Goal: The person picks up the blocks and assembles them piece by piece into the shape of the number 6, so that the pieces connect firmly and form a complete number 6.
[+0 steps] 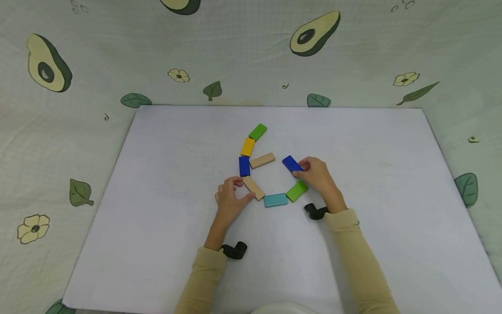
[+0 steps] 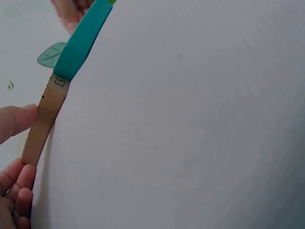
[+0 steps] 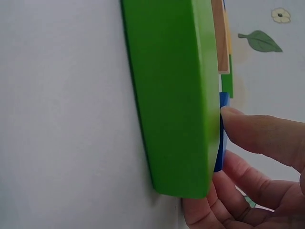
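Observation:
Between the thumb and fingertips of my left hand [image 1: 230, 199] is a plain wooden block [image 1: 253, 188], held by its two ends on the white table. My right hand [image 1: 317, 174] pinches a dark blue block [image 1: 291, 163] near its lower right end. Close by that hand lies a green block [image 1: 296, 191], which looms large in the right wrist view and partly hides the blue block there. A teal block [image 1: 276, 200] sits between the green one and the wooden one. In the left wrist view the teal block [image 2: 86, 40] meets the wooden block's far end.
Up from the held wooden block runs a curved line: another blue block [image 1: 244, 166], a yellow block [image 1: 248, 147] and a green block [image 1: 258, 131]. A second wooden block [image 1: 262, 160] slants right from the blue one. The table's far edge meets an avocado-print cloth [image 1: 251, 52].

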Demonstrator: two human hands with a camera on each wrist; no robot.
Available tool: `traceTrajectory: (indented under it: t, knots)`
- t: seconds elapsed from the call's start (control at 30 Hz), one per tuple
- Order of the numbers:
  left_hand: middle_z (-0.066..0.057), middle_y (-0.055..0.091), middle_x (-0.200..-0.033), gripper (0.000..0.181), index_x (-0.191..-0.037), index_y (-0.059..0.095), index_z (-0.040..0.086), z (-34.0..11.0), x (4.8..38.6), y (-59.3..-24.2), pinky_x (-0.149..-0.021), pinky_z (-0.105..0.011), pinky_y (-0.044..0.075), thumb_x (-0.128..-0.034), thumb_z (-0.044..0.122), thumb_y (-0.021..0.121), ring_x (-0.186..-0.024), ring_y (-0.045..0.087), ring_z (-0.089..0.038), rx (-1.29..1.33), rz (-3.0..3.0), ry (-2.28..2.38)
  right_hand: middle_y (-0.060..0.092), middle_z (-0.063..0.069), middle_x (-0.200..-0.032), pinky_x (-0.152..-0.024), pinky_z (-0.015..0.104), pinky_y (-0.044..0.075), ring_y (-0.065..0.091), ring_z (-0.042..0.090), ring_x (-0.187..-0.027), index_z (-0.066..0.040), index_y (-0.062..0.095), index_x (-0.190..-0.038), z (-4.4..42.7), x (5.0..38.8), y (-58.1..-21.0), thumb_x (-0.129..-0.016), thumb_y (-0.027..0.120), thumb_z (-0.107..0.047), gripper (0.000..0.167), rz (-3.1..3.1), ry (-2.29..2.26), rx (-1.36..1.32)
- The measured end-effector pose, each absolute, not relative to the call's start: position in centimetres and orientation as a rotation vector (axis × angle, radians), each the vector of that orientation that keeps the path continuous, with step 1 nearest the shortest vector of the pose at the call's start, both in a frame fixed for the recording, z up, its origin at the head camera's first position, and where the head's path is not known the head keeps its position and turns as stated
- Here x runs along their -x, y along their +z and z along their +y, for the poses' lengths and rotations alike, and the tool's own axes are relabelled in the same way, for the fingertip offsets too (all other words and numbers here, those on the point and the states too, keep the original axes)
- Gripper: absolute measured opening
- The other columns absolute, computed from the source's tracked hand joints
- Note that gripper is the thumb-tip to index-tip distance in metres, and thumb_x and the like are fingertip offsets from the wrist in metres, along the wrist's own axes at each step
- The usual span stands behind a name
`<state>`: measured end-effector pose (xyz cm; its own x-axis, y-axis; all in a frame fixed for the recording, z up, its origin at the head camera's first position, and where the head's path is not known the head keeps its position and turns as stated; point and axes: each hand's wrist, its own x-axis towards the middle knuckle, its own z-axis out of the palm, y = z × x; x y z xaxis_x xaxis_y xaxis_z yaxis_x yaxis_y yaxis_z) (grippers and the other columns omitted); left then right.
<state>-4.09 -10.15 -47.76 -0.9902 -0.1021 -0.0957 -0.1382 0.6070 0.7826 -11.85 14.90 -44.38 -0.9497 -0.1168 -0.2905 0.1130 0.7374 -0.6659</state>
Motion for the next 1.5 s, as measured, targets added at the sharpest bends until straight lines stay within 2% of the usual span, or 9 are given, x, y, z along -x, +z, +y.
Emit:
traceTrajectory:
  t: [0.87, 1.5]
  knots:
    - [-0.004, 0.052, -0.106, 0.053, -0.119, 0.046, 0.012, -10.3, 4.0, -47.7, -0.080, -0.037, 0.023, -0.0789, 0.035, 0.073, -0.099, 0.041, -0.022, 0.212, 2.784, 1.332, 0.057, 0.018, -0.106, -0.078, 0.038, 0.046, 0.054, 0.029, -0.094, 0.001, 0.055, -0.116, 13.1, 13.4, -44.1, -0.087, 0.064, -0.020, 0.038, 2.612, -0.982, 0.054]
    - [-0.004, 0.051, -0.106, 0.054, -0.120, 0.045, 0.014, -10.1, 4.1, -47.6, -0.079, -0.036, 0.021, -0.0786, 0.035, 0.073, -0.097, 0.039, -0.021, 0.232, 2.768, 1.327, 0.055, 0.019, -0.110, -0.081, 0.038, 0.046, 0.052, 0.029, -0.096, 0.001, 0.052, -0.117, 13.3, 13.3, -44.0, -0.087, 0.064, -0.021, 0.039, 2.549, -0.954, 0.042]
